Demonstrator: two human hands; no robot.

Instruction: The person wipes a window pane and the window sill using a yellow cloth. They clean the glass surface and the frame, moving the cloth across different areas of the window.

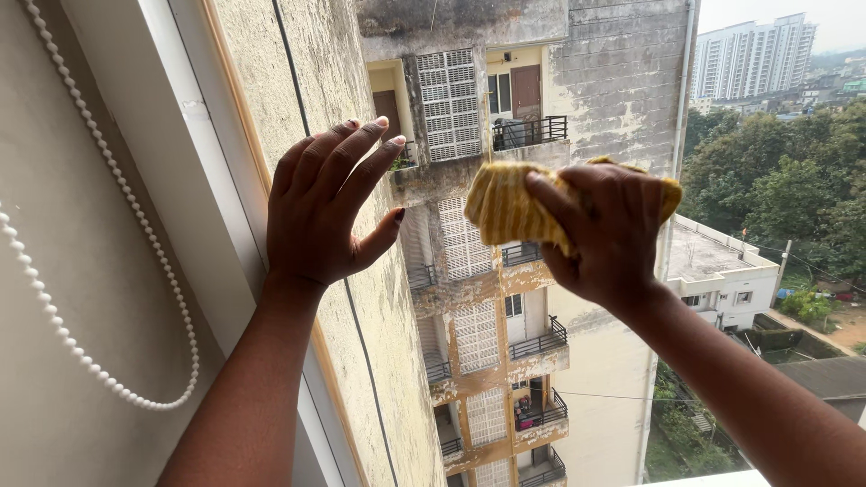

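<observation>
Hands raised, right bunching cloth

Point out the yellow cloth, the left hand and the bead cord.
yellow cloth [505, 207], head view, bunched striped part.
left hand [316, 212], head view, back of the hand.
bead cord [135, 212], head view, right strand.

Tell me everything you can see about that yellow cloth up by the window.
The yellow cloth looks like soft woven fabric, mustard yellow with fine paler stripes. It is bunched up, not spread flat, and held high in front of the window glass, against the view of the weathered apartment block outside. The right hand grips it, fingers curled over its top; most of it shows to the left of the hand, and a small corner pokes out at the hand's right. The left hand, open and flat, does not touch it.
</observation>
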